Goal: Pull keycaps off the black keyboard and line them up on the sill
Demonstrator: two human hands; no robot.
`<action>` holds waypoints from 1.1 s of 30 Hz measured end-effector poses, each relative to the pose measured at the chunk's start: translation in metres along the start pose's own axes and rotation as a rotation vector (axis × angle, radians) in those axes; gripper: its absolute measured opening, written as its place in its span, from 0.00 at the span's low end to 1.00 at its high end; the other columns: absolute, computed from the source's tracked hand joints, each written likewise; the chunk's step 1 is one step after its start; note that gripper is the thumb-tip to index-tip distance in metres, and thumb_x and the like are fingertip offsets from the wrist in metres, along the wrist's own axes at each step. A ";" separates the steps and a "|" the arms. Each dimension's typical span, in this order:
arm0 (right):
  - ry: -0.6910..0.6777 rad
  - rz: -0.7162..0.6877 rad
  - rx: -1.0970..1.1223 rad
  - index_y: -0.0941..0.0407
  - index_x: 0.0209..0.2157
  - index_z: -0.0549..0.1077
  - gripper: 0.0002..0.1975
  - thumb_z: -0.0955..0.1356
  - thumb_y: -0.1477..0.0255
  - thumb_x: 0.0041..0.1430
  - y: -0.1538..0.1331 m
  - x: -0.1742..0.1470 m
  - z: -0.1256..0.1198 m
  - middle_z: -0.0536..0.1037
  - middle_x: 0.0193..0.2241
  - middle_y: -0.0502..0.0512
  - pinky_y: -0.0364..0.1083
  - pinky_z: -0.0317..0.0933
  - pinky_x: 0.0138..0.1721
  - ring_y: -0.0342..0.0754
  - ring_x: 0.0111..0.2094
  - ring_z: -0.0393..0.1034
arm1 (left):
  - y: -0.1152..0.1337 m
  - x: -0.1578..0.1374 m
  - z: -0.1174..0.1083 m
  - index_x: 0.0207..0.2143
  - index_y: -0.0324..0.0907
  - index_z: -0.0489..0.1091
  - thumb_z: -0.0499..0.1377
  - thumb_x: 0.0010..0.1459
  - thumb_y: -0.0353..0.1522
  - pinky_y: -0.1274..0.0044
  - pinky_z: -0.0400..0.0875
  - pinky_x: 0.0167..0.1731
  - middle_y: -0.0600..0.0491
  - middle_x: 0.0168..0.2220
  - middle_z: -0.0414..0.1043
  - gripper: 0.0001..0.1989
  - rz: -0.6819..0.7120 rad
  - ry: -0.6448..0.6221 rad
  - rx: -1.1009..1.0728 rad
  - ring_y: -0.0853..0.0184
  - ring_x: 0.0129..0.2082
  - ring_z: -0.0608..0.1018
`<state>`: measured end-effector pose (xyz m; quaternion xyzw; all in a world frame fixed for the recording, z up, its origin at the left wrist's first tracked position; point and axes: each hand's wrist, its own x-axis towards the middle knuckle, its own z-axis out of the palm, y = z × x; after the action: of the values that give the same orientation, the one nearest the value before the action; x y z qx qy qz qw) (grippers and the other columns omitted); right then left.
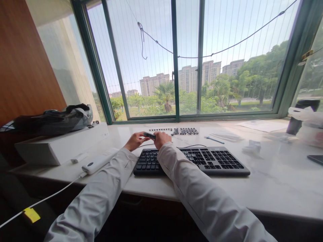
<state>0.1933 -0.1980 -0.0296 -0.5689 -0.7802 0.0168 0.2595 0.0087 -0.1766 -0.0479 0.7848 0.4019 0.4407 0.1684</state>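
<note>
Two white sleeves reach forward over the black keyboard (191, 161), which lies flat on the pale counter (277, 188) just beneath and on the near side of the hands. The left hand (135, 140) and the right hand (161, 138) meet above the keyboard's far edge, and between them sits a small dark long piece (149, 135) — each grip is closed on one end of it, fingers curled in, the piece held roughly level and clear of the counter (what exactly it is, the picture is too small to tell).

To the left of the grip, a white oblong device (97, 163) lies on the counter with a white cable (50, 196) running off its near end toward a yellow tag (32, 215). Farther left stands a white box (60, 146) with a dark bundle (54, 121) resting on top.

Just beyond the grip, rows of loose dark keycaps (180, 131) are laid out on the counter, well apart from the hands. Right of those lies a thin blue-tipped tool (214, 139), then some papers (262, 126) and — at the far right — a dark cup (299, 117) among crumpled white wrapping (309, 116). Behind everything, the green-framed window (175, 67) looks onto trees and apartment blocks.
</note>
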 end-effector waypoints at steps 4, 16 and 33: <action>0.001 -0.002 0.054 0.45 0.43 0.75 0.17 0.62 0.54 0.58 0.002 0.001 0.000 0.78 0.41 0.56 0.48 0.61 0.38 0.54 0.42 0.72 | -0.002 0.000 -0.001 0.40 0.38 0.76 0.62 0.52 0.45 0.74 0.72 0.35 0.47 0.40 0.78 0.21 0.028 0.060 0.101 0.61 0.38 0.77; -0.092 0.107 0.191 0.46 0.44 0.76 0.20 0.62 0.52 0.58 0.000 -0.001 -0.006 0.78 0.43 0.58 0.47 0.61 0.38 0.54 0.44 0.72 | 0.008 -0.003 0.001 0.34 0.41 0.78 0.59 0.54 0.48 0.79 0.64 0.25 0.52 0.33 0.79 0.20 0.017 0.112 0.281 0.72 0.22 0.70; -0.095 0.123 0.335 0.51 0.42 0.78 0.22 0.64 0.52 0.56 0.009 0.015 0.013 0.79 0.38 0.58 0.44 0.61 0.35 0.52 0.40 0.74 | 0.018 -0.004 0.001 0.37 0.40 0.77 0.58 0.54 0.48 0.80 0.63 0.25 0.51 0.37 0.78 0.21 0.031 0.066 0.241 0.69 0.29 0.73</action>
<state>0.1928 -0.1779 -0.0379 -0.5628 -0.7417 0.1893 0.3119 0.0167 -0.1909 -0.0397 0.7907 0.4450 0.4171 0.0527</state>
